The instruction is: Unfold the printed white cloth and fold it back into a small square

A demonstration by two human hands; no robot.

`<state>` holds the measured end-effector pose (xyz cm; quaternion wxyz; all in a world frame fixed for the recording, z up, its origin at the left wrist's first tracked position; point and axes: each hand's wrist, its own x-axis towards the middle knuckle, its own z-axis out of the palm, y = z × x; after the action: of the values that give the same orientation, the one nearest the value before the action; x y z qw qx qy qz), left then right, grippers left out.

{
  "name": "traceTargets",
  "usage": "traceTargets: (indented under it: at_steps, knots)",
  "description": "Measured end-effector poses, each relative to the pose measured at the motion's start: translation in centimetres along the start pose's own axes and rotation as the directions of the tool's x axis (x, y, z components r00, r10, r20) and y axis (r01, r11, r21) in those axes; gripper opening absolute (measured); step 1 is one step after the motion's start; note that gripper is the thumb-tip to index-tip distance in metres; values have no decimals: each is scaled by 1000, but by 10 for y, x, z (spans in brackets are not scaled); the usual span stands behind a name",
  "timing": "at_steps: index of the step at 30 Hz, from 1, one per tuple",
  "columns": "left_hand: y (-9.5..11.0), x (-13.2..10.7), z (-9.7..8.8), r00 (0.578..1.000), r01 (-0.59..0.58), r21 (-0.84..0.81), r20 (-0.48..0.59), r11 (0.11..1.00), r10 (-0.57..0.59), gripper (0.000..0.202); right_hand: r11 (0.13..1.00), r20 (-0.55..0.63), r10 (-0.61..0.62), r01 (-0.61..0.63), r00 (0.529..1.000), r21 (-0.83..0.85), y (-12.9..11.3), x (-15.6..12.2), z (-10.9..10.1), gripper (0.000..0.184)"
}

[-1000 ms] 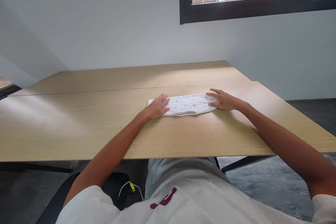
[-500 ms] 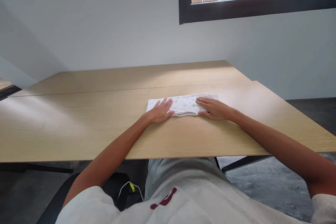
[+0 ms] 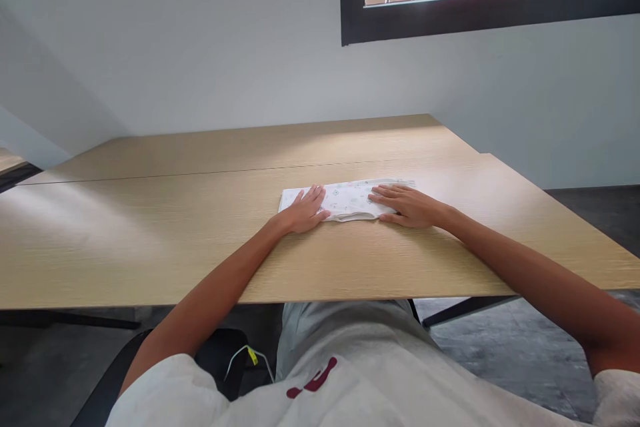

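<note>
Both hands have shifted slightly inward; left hand (image 3: 303,211) and right hand (image 3: 407,205) lie flat, fingers spread, pressing the folded cloth (image 3: 350,199) ends.

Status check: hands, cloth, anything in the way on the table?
Left hand and right hand flat, open, pressing the folded white cloth. Cloth lies flat on the wooden table. Nothing else near it.

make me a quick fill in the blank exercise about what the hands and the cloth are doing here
1. Both hands lie flat on a folded white ____ with a small print.
2. The cloth rests on a ____ table.
3. The left hand presses the cloth's ____ end, the right hand the other.

Missing words: cloth; wooden; left
</note>
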<state>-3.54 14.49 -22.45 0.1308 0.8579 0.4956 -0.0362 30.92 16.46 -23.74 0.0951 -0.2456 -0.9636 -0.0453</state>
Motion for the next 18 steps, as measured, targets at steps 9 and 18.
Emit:
traceTargets:
  at_steps: [9,18]
  knots:
    - [-17,1,-11,982,-171,-37,-82,985,167,66,985,-2,169,-169,986,-30,25,-11,-11,56]
    - [-9,-8,-25,956,-246,-115,-194,962,221,32,976,11,209,-209,978,56,9,-13,-40,61]
